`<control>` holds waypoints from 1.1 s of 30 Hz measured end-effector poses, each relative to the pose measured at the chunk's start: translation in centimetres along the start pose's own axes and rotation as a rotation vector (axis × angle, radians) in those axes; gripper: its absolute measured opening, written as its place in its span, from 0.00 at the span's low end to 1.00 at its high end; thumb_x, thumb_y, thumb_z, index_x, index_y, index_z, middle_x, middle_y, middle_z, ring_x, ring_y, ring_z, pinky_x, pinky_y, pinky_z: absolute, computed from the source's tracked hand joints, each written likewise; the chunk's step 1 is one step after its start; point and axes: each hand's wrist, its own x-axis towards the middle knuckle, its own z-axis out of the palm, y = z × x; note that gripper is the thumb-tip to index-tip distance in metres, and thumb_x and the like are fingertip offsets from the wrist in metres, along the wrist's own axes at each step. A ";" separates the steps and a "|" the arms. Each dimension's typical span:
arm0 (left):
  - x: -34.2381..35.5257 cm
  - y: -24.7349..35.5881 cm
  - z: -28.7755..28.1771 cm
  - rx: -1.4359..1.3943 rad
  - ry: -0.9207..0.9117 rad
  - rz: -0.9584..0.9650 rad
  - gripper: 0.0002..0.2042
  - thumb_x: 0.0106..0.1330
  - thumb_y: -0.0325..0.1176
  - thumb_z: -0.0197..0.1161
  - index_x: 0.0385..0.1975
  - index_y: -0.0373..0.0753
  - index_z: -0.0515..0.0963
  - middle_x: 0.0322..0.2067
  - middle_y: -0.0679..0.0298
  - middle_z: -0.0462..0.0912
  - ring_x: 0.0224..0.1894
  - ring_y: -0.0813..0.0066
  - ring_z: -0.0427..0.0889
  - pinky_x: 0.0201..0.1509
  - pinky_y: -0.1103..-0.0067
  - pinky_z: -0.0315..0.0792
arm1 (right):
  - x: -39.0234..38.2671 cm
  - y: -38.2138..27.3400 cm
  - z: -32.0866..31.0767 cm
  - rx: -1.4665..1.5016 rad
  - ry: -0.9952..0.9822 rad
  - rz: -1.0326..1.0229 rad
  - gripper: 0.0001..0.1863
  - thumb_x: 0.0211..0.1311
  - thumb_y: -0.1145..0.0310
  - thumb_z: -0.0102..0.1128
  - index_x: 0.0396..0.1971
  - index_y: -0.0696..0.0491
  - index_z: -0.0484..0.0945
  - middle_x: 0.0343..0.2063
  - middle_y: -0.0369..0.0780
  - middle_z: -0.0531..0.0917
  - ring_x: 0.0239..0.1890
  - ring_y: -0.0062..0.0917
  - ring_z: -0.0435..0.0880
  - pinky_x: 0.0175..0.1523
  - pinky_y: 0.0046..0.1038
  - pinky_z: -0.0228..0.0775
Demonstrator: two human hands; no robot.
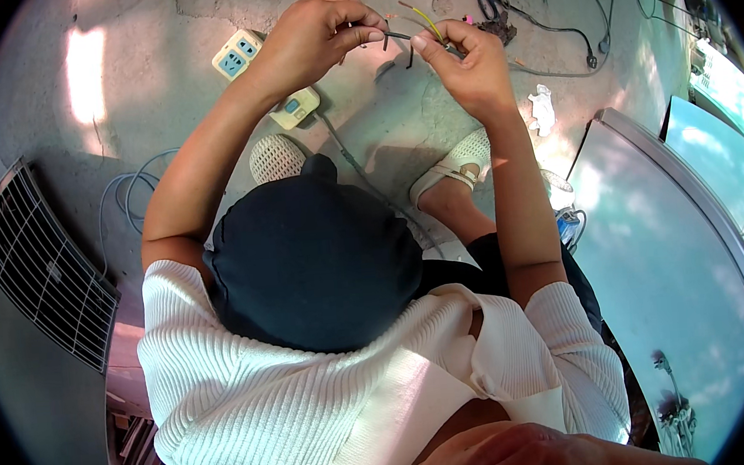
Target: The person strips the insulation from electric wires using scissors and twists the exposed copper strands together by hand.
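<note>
Both arms reach forward over the floor, my hands close together at the top of the view. The fingers of my left hand (318, 40) are closed in a pinch on a thin dark wire (398, 35). That wire spans the small gap to my right hand (470, 63), whose thumb and fingers also pinch it. A yellow-green wire (427, 20) with a bare-looking tip sticks up beside the right fingertips. Short dark wire ends hang below the gap. Part of the wires is hidden behind my fingers.
A cream power strip with blue sockets (236, 55) lies under my left forearm. Black cables (539, 23) and white crumpled paper (542, 110) lie at the right. A dark rounded cloth-covered thing (318, 263) is before my torso. A wire grille (43, 267) and a pale panel (652, 237) flank me.
</note>
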 end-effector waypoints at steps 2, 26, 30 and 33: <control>0.0 0.6 -0.2 -0.049 -0.037 -0.075 0.07 0.65 0.32 0.63 0.37 0.38 0.82 0.30 0.69 0.76 0.25 0.83 0.74 0.26 0.82 0.68 | 0.0 -0.1 0.1 0.038 0.003 0.023 0.12 0.60 0.64 0.65 0.31 0.60 0.80 0.23 0.30 0.78 0.28 0.10 0.71 0.33 0.15 0.63; -0.1 1.0 -0.4 -0.085 -0.056 -0.073 0.10 0.59 0.32 0.68 0.38 0.39 0.80 0.30 0.69 0.76 0.24 0.83 0.73 0.26 0.83 0.68 | 0.5 0.6 -1.4 0.020 -0.137 0.013 0.10 0.60 0.67 0.63 0.34 0.58 0.79 0.28 0.33 0.81 0.34 0.13 0.76 0.42 0.19 0.67; -0.1 0.8 -0.3 -0.088 -0.038 -0.052 0.11 0.58 0.34 0.69 0.38 0.38 0.80 0.30 0.70 0.77 0.24 0.86 0.72 0.25 0.84 0.68 | 0.4 -0.3 -1.4 0.057 -0.109 0.040 0.09 0.59 0.67 0.64 0.33 0.58 0.81 0.27 0.32 0.83 0.33 0.12 0.77 0.40 0.18 0.68; -0.1 0.7 -0.3 -0.094 -0.036 -0.048 0.11 0.58 0.34 0.69 0.38 0.38 0.81 0.30 0.70 0.76 0.23 0.85 0.72 0.25 0.85 0.68 | 0.3 -0.1 -1.3 0.051 -0.100 0.086 0.09 0.58 0.68 0.64 0.33 0.58 0.81 0.27 0.32 0.83 0.33 0.11 0.77 0.40 0.17 0.68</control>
